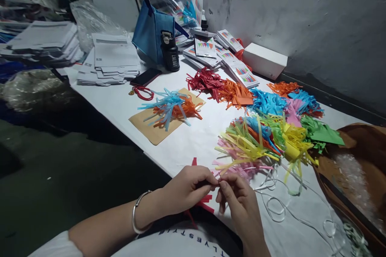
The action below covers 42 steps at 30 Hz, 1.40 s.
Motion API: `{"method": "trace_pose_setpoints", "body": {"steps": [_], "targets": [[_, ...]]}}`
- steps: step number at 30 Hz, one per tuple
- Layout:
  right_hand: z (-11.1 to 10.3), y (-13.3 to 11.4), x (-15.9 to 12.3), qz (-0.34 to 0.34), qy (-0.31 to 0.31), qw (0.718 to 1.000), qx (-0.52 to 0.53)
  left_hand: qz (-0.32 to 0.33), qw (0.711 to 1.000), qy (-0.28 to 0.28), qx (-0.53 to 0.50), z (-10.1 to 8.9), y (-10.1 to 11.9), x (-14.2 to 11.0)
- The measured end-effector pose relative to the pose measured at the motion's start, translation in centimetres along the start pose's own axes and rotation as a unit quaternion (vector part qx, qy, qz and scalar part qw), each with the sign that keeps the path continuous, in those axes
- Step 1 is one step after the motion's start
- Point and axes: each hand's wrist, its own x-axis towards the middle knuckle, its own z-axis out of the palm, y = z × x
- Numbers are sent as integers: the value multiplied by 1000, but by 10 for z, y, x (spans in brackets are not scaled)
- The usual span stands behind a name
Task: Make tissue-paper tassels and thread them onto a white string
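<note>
Near the table's front edge, my left hand [193, 186] and my right hand [239, 202] meet with their fingertips pinched together. A thin, dark red twisted bit shows between them, apparently part of a red tissue-paper tassel [206, 204]. Its red strips stick out above and below my left hand; its middle is hidden by my fingers. Just beyond my right hand lies a heap of pink and yellow tissue tassels [245, 148]. White cord [276, 209] lies in loose loops to the right of that hand.
Light-blue and orange tassels [171, 108] rest on a brown envelope [153, 130]. Farther back are red tassels [205, 82], a black bottle [171, 54], a blue bag [153, 34], a phone [146, 77], stacked papers [114, 54] and a white box [265, 60]. A brown chair [368, 156] stands right.
</note>
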Motion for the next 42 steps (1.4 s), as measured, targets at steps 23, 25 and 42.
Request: {"method": "trace_pose_setpoints", "body": {"steps": [23,25,42], "targets": [[-24,38,25,-16,37,999,29,72,948,113,287,-94,-57,79],[-20,39,27,-32,22,999,28,67,942,123,305,-116,-67,101],[-4,23,17,-86,130,987,-45,165,970,170,53,-73,-3,60]]}}
